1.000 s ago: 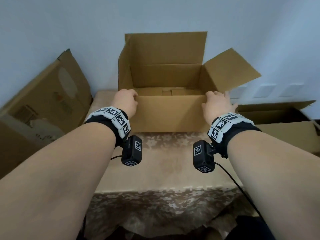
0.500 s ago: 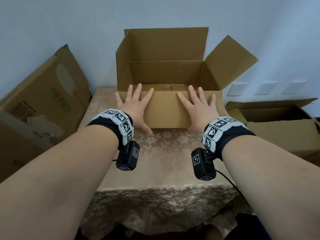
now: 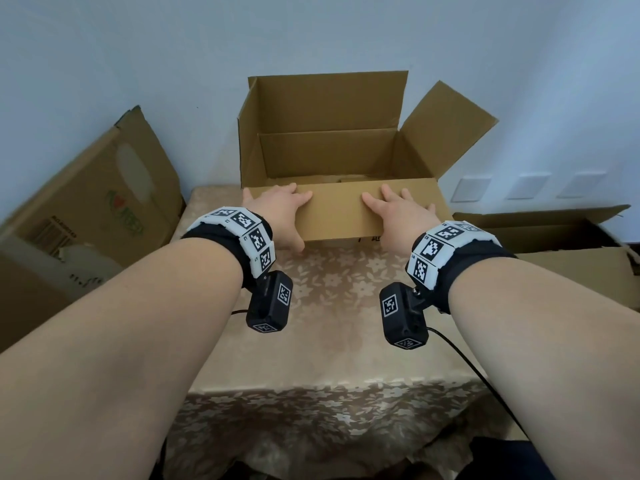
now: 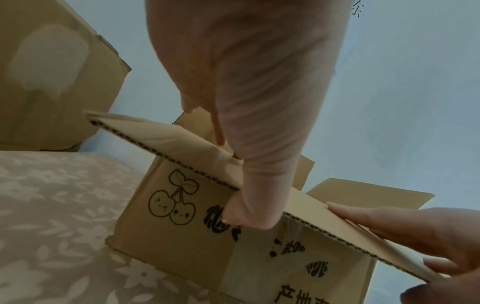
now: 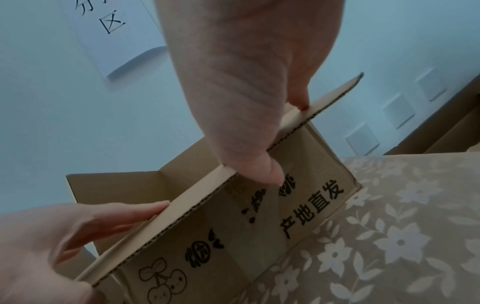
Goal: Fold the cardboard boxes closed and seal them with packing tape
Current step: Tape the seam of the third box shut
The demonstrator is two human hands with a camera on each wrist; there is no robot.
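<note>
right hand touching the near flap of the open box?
Touching. The right wrist view shows the right hand pinching the near flap: thumb under its edge, fingers on top.

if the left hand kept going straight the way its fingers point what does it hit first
Probably the far wall of the open box: the left hand holds the near flap with fingers aimed across the opening; depth is unclear.

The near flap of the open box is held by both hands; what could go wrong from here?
1. The near flap is pinched by the left hand and right hand before the side flap, which stands open; folded first, it may block it.
2. The box rests loose on the tablecloth and could slide away.
</note>
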